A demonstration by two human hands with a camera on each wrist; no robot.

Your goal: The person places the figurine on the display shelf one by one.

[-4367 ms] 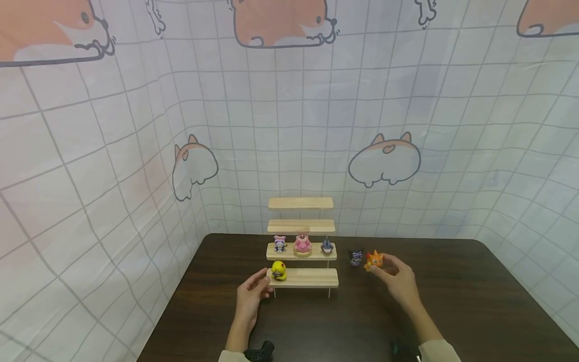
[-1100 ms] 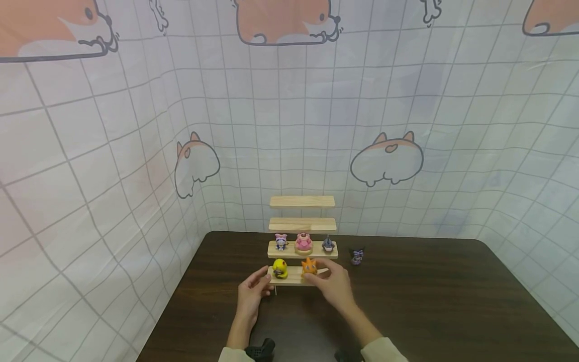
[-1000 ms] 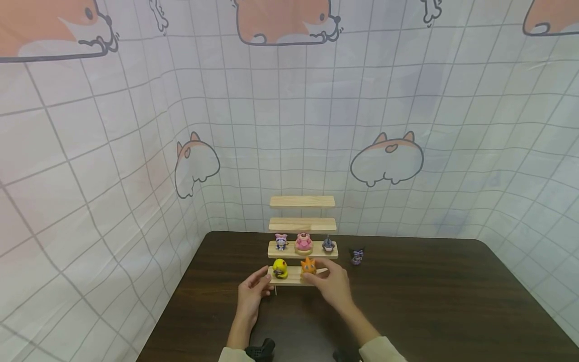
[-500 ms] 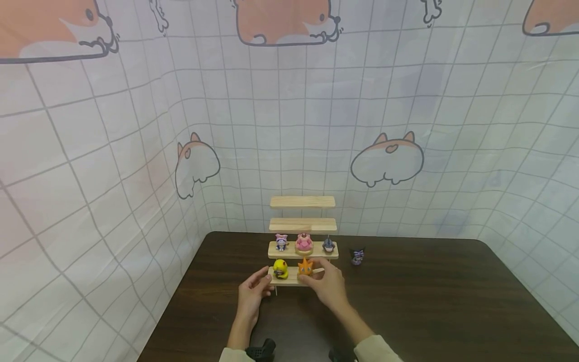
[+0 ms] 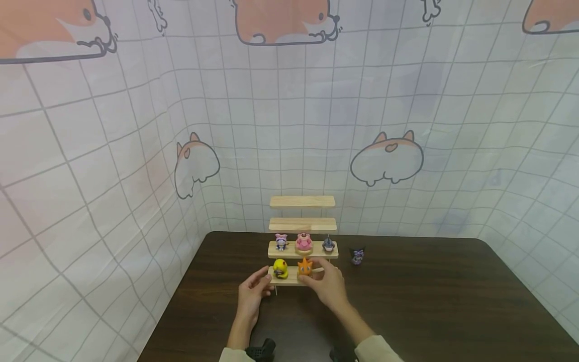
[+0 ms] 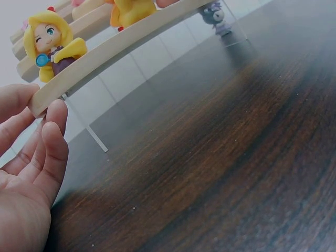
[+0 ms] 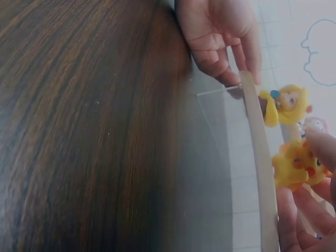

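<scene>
In the head view my left hand [image 5: 250, 297] pinches the left end of the lowest board of a tiered wooden display shelf [image 5: 287, 282]. The left wrist view shows that thumb on the board's end with fingertips below. A yellow-haired doll figurine [image 6: 50, 37], holding a blue round item, stands on this board near the hand. At the middle of the same board, my right hand [image 5: 330, 289] holds an orange, spiky-headed figurine [image 5: 305, 267] between thumb and fingers. The right wrist view shows the orange figurine [image 7: 294, 165] upright against the board, partly covered by the fingers.
One tier up stand a purple-white figurine [image 5: 281, 243], a pink figurine [image 5: 303, 244] and a grey-blue figurine [image 5: 328, 245]. A dark purple figurine [image 5: 357, 256] stands on the brown table [image 5: 429, 301], right of the shelf. Patterned cloth [image 5: 316, 110] hangs behind.
My right hand has carried the orange figurine from the table at the right to the lowest board, then shifted it slightly left along it. The left hand has stayed at the board's end.
</scene>
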